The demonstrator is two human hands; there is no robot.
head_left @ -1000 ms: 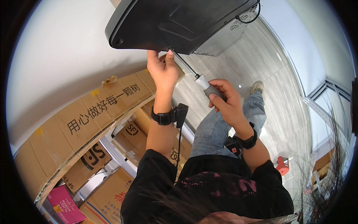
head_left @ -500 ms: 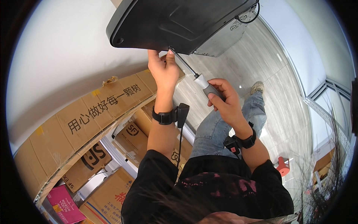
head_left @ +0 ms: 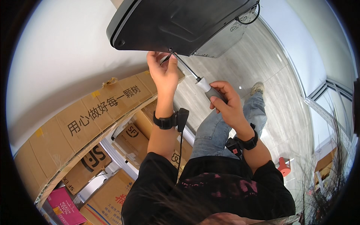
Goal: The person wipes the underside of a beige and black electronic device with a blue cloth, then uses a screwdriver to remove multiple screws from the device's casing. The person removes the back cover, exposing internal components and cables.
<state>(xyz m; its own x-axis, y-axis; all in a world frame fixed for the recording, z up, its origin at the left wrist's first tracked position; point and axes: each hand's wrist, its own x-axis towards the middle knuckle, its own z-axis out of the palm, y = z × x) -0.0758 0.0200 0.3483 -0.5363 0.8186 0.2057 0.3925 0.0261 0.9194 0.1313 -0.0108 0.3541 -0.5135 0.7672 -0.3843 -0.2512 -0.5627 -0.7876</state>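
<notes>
The person wears one black shirt and two black wrist bands. The right hand is closed around the thick end of one grey and white screwdriver, which slants up to the left. The left hand is higher up, with its fingers bent and its thumb by the screwdriver's thin front end; it is hard to see there, so I can't tell if they pinch it. That end meets the lower edge of one big black panel, which has one black cord near its right end. On the left is one long cardboard strip, with at least three brown boxes and one pink box lower down. Farther off, one shoe and one red thing are on the pale floor.
</notes>
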